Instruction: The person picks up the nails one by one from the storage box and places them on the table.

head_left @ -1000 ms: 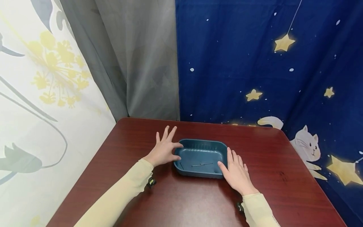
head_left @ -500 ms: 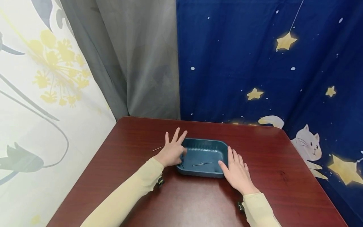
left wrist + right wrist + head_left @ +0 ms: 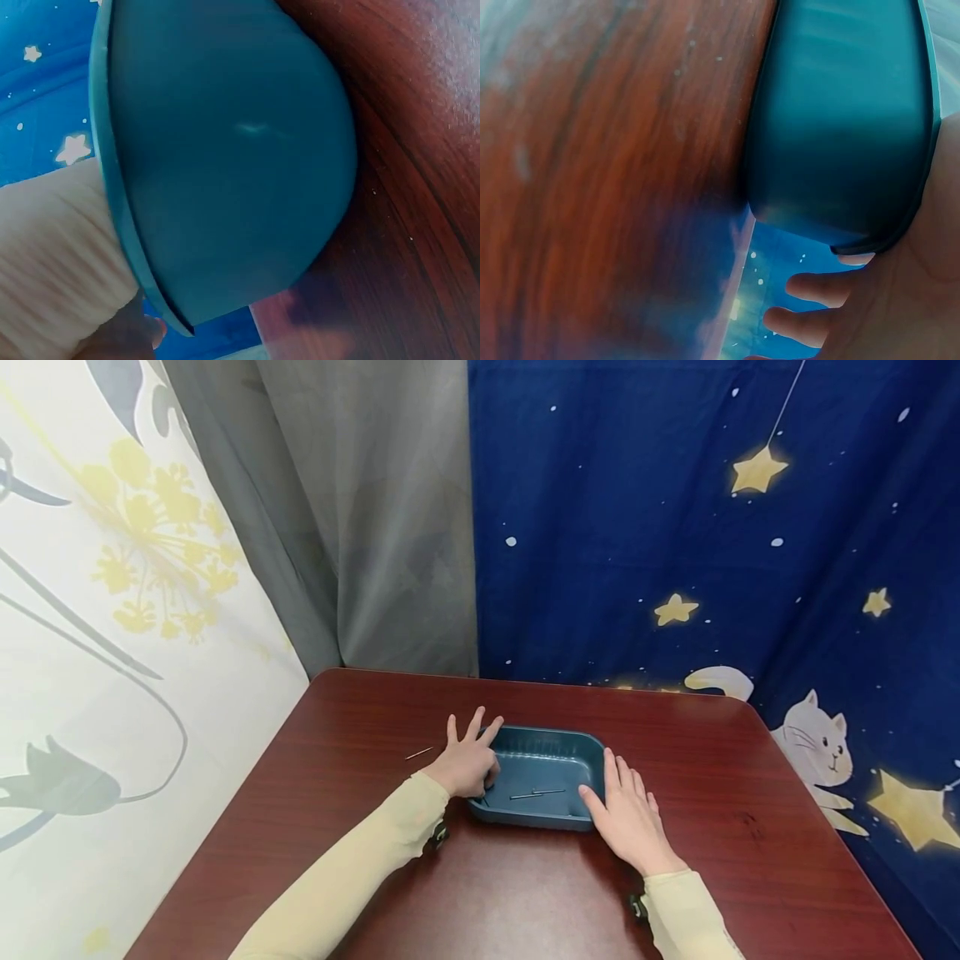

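A dark teal tray [image 3: 543,820] sits on the table in the head view. Thin metal pins like nails [image 3: 536,793] lie on its floor, and part of another shows under my left fingertips. My left hand [image 3: 467,767] reaches over the tray's left end, index finger bent down and the other fingers spread straight; whether it pinches the pin is hidden. My right hand [image 3: 628,817] rests at the right end, straight fingers along the outside and the thumb over the rim. Both wrist views show the tray's outer wall [image 3: 232,165] close up.
One more thin metal pin [image 3: 418,752] lies on the red-brown wooden table [image 3: 675,735], left of the tray. Grey and blue star-printed curtains [image 3: 600,527] hang behind the table's far edge, and a white printed cloth [image 3: 150,693] hangs on the left.
My left hand has moved right and slightly down to the tray's left end, and its index finger has bent. The pin left of the tray has come into view. My right hand stays put.
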Motion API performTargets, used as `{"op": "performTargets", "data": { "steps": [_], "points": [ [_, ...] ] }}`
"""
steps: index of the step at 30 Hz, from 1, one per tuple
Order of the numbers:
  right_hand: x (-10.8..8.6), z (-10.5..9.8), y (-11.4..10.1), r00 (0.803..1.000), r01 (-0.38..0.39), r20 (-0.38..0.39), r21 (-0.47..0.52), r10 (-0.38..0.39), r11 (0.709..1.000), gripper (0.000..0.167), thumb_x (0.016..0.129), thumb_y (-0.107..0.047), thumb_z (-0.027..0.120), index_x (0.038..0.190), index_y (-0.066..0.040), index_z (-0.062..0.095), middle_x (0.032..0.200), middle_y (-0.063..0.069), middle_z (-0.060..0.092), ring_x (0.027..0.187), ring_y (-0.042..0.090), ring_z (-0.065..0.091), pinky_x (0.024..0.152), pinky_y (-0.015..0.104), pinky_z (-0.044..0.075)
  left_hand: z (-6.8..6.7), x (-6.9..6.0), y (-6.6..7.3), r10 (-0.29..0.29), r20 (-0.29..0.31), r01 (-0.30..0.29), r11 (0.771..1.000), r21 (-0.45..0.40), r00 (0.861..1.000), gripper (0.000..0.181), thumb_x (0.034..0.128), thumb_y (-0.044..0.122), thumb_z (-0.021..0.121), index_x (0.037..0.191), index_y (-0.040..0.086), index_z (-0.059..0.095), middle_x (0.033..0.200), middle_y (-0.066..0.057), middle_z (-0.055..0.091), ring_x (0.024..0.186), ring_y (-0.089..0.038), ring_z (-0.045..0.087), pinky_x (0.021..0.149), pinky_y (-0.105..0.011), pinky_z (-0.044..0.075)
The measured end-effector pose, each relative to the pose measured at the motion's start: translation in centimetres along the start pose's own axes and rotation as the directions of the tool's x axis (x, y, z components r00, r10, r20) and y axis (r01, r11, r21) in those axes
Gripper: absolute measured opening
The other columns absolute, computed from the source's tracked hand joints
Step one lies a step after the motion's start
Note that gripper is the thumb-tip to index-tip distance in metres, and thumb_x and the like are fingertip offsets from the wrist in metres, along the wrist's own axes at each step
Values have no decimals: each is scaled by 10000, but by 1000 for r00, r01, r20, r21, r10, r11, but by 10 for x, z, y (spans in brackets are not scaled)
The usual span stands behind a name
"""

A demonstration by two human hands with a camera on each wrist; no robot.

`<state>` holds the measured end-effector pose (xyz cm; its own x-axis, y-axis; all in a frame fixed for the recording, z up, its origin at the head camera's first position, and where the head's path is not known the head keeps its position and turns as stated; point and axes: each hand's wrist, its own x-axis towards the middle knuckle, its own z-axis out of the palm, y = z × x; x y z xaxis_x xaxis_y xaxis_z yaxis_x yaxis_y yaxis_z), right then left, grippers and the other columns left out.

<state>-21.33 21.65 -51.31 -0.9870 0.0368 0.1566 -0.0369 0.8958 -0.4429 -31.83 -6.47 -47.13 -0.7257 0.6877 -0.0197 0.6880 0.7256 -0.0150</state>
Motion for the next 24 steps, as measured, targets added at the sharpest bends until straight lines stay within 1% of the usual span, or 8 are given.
{"op": "performTargets", "data": {
  "steps": [2, 5, 13, 17, 19, 22, 24],
  "points": [
    [0, 0, 0, 1000, -2, 7, 1, 2, 1000, 845, 1022, -517, 502, 1623, -83, 97, 1621, 246, 200, 1455, 486, 198, 1059, 755, 177, 0, 1, 1, -11, 12, 11, 1000, 5, 1000, 220, 783, 182, 853, 672, 322, 724, 1684, -97, 76, 1500, -430, -145, 1054, -794, 27],
    [-1, 0, 0, 1000, -7, 16, 3, 7, 1000, 855, 1022, -540, 484, 1624, -85, 83, 1625, 246, 189, 1456, 488, 192, 1062, 754, 172, 1, 2, 2, -18, 13, 17, 1000, 15, 1000, 231, 788, 161, 843, 663, 320, 731, 1683, -97, 80, 1503, -434, -126, 1052, -796, 39],
    [0, -1, 1, 1000, -4, 12, 9, 4, 1000, 857, 1023, -539, 483, 1628, -101, 62, 1625, 244, 191, 1456, 488, 192, 1065, 749, 170, 3, 6, 6, -27, -29, 28, 999, 37, 999, 229, 798, 118, 820, 682, 305, 759, 1676, -123, 106, 1507, -446, -72, 1054, -794, 71],
    [0, -1, 2, 1000, -10, 20, 13, 10, 1000, 859, 1022, -556, 468, 1628, -104, 61, 1629, 246, 180, 1457, 497, 187, 1070, 746, 169, 3, 5, 7, -25, -34, 26, 999, 36, 999, 246, 810, 108, 810, 665, 296, 749, 1674, -126, 111, 1507, -442, -71, 1057, -791, 70],
    [0, 0, 2, 1000, -12, 23, 17, 11, 1000, 861, 1022, -552, 472, 1629, -109, 52, 1633, 245, 170, 1458, 500, 181, 1071, 747, 166, 3, 4, 7, -24, -35, 25, 999, 33, 999, 248, 808, 101, 810, 667, 296, 749, 1673, -126, 116, 1508, -439, -71, 1058, -789, 69],
    [0, 0, 1, 1000, -11, 23, 14, 11, 1000, 872, 1017, -588, 447, 1629, -110, 50, 1634, 243, 167, 1459, 499, 181, 1071, 747, 167, 2, 4, 7, -26, -34, 27, 999, 23, 999, 242, 797, 95, 815, 672, 293, 752, 1673, -123, 119, 1510, -434, -70, 1062, -786, 69],
    [0, 0, 1, 1000, -11, 20, 14, 10, 1000, 867, 1018, -574, 459, 1628, -103, 60, 1631, 245, 174, 1458, 499, 181, 1070, 748, 168, 2, 4, 7, -28, -35, 29, 999, 22, 999, 235, 788, 100, 822, 672, 291, 750, 1672, -122, 124, 1511, -434, -61, 1062, -786, 76]
  ]
}}
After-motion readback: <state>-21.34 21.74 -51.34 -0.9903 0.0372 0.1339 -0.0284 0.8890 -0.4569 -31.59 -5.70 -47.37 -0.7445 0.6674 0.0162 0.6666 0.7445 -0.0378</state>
